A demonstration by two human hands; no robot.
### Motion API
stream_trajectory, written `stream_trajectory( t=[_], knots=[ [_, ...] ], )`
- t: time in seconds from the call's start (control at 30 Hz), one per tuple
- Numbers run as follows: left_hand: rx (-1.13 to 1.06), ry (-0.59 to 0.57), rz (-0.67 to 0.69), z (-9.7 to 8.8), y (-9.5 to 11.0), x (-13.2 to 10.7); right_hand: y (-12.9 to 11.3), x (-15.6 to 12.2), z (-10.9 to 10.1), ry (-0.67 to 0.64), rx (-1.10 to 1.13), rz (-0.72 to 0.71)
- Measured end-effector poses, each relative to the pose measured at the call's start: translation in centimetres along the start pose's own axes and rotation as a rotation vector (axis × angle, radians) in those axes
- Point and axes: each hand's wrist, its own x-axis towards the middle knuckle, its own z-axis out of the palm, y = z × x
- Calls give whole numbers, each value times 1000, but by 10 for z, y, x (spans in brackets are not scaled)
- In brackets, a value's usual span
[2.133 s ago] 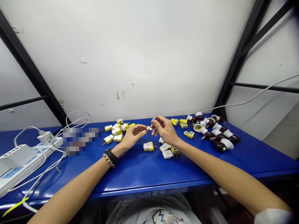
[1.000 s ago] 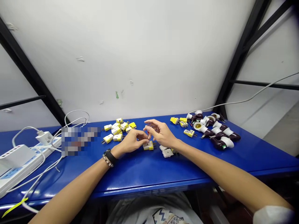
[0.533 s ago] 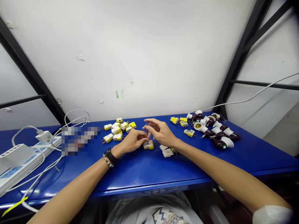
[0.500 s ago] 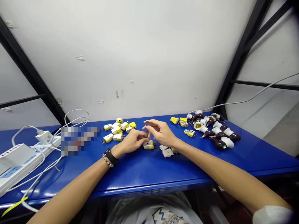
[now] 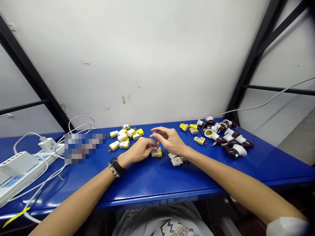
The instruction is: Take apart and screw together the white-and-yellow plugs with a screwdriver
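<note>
Here's the plug (image 5: 157, 153), lying flat on the blue table (image 5: 157, 182), prongs pointing right. Directly above it, the right hand (image 5: 171, 141) has thumb and fingers closed round a screwdriver (image 5: 157, 143), its shaft pointing down at the plug. The left hand (image 5: 140, 149) is in close at the plug's left, fingertips bunched by the shaft; whether they're gripping it or the plug, I can't tell. Just right of the plug, white covers (image 5: 176, 161)! Left and beyond it, a cluster of plugs (image 5: 124, 144); far right of it, heaped lamp holders (image 5: 230, 151).
</note>
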Motion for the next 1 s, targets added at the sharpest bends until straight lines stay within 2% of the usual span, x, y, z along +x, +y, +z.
stream_trajectory(
  t=[0.1,0.23,0.33,0.47,0.67,0.83,1.0],
  knots=[
    [-15,-10,33,0,2,0,-1,1,0,56,-33,-17],
    [-46,21,-24,3,0,0,1,3,0,94,-39,-5],
    [20,50,-20,5,-6,0,1,2,1,67,-3,11],
    [20,21,2,3,-8,0,1,1,0,-15,37,19],
    [44,-14,16,-1,-3,-1,2,3,-1,107,-22,27],
    [35,-21,26,-1,-1,-1,-3,3,-3,7,16,0],
    [-27,-24,-20,0,0,-1,-11,5,-5,-10,-87,-50]
  ],
)
